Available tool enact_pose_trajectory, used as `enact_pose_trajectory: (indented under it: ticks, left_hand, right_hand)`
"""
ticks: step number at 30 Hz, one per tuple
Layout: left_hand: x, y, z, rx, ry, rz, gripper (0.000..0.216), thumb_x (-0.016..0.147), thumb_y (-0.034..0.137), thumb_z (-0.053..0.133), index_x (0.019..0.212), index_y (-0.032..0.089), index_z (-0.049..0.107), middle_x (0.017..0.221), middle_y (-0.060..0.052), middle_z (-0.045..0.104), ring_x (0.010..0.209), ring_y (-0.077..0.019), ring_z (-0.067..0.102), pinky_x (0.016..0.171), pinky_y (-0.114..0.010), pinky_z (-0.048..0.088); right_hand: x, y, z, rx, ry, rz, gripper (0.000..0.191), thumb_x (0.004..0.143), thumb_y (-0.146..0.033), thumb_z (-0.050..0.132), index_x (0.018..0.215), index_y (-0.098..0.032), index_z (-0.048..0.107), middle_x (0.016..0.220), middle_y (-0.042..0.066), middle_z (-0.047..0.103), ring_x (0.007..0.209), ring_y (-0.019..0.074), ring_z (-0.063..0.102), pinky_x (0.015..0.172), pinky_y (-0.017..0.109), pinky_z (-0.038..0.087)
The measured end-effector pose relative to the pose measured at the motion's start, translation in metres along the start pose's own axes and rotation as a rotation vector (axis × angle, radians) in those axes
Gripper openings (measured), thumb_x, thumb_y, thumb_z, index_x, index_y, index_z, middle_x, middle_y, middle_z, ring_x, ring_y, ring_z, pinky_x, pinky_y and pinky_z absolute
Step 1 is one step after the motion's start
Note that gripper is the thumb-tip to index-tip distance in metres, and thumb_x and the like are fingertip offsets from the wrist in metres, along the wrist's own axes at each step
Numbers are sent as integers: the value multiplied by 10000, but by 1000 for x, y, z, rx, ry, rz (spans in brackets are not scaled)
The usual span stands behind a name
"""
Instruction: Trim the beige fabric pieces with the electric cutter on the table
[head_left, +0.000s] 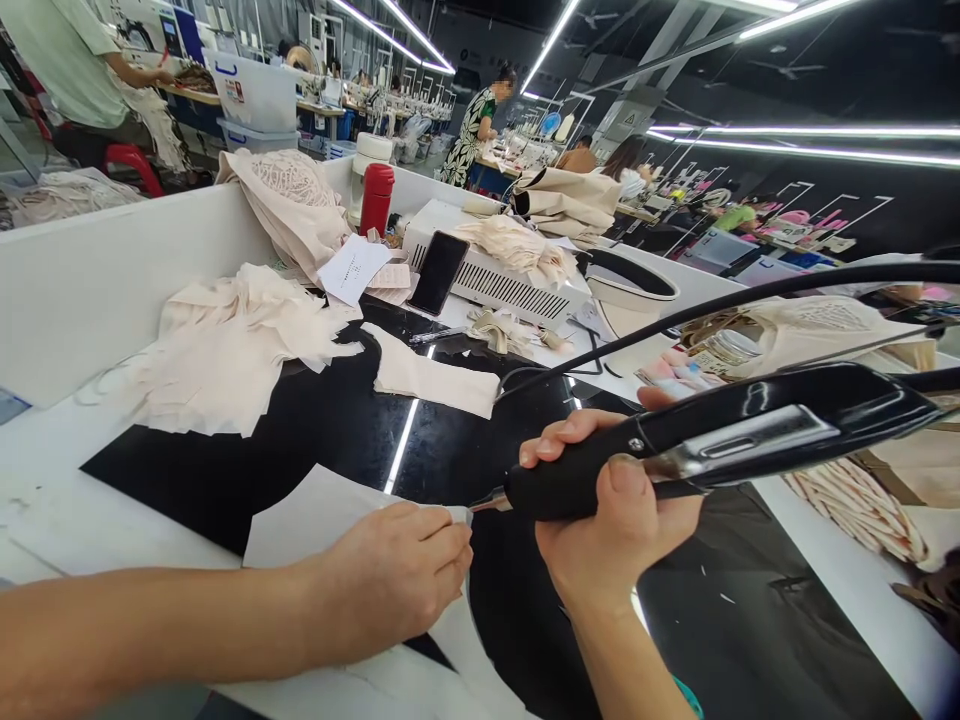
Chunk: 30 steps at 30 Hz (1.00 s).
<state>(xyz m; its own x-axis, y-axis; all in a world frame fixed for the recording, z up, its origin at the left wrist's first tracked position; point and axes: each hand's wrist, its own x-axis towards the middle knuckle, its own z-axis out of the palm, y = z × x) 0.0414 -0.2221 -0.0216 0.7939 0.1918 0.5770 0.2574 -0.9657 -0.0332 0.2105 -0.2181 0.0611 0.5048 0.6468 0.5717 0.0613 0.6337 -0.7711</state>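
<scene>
My left hand [409, 575] is closed on the edge of a pale fabric piece [307, 515] that lies on the black work surface. The piece runs under my hand and curves down toward me; what the fingertips pinch is partly hidden. Wrapped round the handle of a black corded hand tool [577, 465] is my right hand [619, 520], thumb on top near its silver lever. The tool's narrow metal tip [491, 502] points left and meets the fabric edge at my left fingertips. Just beyond lies a curved cream fabric strip [435, 383].
A pile of cream fabric pieces [232, 345] lies at the left. Behind stand a phone [439, 272], a red bottle [376, 198] and a white vented box [495, 290]. The tool's black cable [720, 300] arches to the right. People sit and stand at work beyond the low white partition [127, 270].
</scene>
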Motion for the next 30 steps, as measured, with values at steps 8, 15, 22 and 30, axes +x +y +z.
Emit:
enact_pose_trajectory:
  ticks: [8,15,22,30]
  left_hand:
    - [1,3,-4,16,146,-51,187,1093,99,550,1075,71,735,1121,-102,809,984,-199,756,784,-299,617]
    - [0,3,-1,23,120,-65,179,1092,150,568,1052,88,731,1147,-116,800,985,-214,759,765,-309,626]
    - [1,4,-5,28,101,-90,221,1105,137,517,1057,103,731,1139,-97,805,985,-205,761,763,-301,627]
    - [0,3,-6,62,39,-79,236,1125,180,518,1109,108,742,1177,-84,808,1034,-189,756,826,-287,630]
  right_hand:
    - [1,2,0,10,-12,-21,473,819,-459,902,1187,-294,654,767,-71,680,545,150,654,494,300,577]
    - [1,3,0,21,-24,-30,464,821,-452,910,1183,-290,670,767,-73,685,546,143,663,496,286,584]
    - [0,3,1,3,-18,-33,453,823,-444,895,1180,-292,662,772,-66,688,538,154,661,491,302,573]
    - [3,0,2,11,4,-26,464,812,-440,897,1175,-285,653,751,-73,678,537,152,649,494,297,568]
